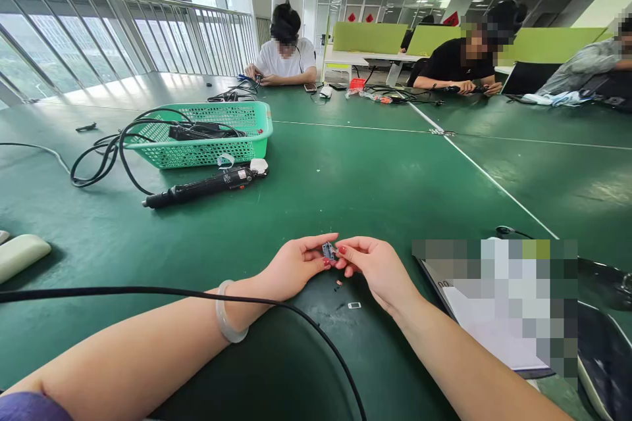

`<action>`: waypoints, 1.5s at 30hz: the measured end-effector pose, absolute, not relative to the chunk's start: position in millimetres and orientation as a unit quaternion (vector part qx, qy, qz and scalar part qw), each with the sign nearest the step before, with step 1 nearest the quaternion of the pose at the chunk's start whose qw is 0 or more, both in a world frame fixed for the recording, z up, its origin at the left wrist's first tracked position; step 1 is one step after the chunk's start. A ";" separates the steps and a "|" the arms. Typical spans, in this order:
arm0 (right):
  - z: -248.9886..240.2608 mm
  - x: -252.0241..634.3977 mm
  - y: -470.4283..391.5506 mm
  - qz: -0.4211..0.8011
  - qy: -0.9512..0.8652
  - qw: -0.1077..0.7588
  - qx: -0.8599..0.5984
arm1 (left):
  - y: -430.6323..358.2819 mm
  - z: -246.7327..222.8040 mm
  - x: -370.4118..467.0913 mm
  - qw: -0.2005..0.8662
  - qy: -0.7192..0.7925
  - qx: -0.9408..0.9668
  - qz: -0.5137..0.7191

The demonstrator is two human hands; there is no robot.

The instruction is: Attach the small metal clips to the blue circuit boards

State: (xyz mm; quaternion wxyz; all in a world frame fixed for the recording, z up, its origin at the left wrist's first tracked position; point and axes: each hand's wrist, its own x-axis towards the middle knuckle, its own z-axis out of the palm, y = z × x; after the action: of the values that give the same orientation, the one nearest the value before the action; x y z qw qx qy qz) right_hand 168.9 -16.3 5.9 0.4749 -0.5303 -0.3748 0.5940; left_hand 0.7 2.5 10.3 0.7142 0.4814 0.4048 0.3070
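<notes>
A small grey-blue part with a dark patterned face (328,250) is pinched between the thumb and fingers of my left hand (296,266). Close against its right side, my right hand (372,266) has its thumb and forefinger pressed together at the part's edge; whatever lies between those fingertips is too small to make out. On the table just below my hands are a small white rectangular frame (354,306) and a tiny copper-coloured bit (338,283).
A black electric screwdriver (197,188) lies before a green basket (197,158) holding cables and a black adapter. A black cable (197,292) crosses over my left forearm. Papers (494,335) lie at right. Co-workers (286,52) sit across the green table (355,171).
</notes>
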 end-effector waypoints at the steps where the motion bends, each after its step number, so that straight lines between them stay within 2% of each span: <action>1: 6.1 168.5 -16.4 0.589 -0.377 0.475 -0.534 | 2.4 10.0 1.3 0.712 0.404 0.486 0.307; 13: 0.5 163.3 -18.2 0.512 -0.412 0.475 -0.585 | 0.1 9.0 1.6 0.660 0.428 0.542 0.296; 21: 4.7 160.5 -23.6 0.488 -0.454 0.456 -0.590 | 0.3 7.9 1.0 0.680 0.427 0.509 0.309; 30: 4.8 164.4 -27.7 0.348 -0.579 0.446 -0.587 | -0.7 22.3 1.8 0.674 0.463 0.481 0.315; 36: 4.6 165.9 -27.3 0.281 -0.631 0.441 -0.574 | -0.1 8.7 -2.0 0.631 0.427 0.565 0.317; 45: 5.8 163.8 -28.7 0.294 -0.609 0.463 -0.573 | 0.2 6.5 -2.9 0.601 0.432 0.591 0.322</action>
State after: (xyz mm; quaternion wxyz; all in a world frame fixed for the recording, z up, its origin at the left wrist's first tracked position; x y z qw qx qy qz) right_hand 163.8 -28.7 5.8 0.4633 -0.5730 -0.6089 0.2937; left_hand -2.9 0.2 6.5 0.6007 0.5907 0.4317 0.3223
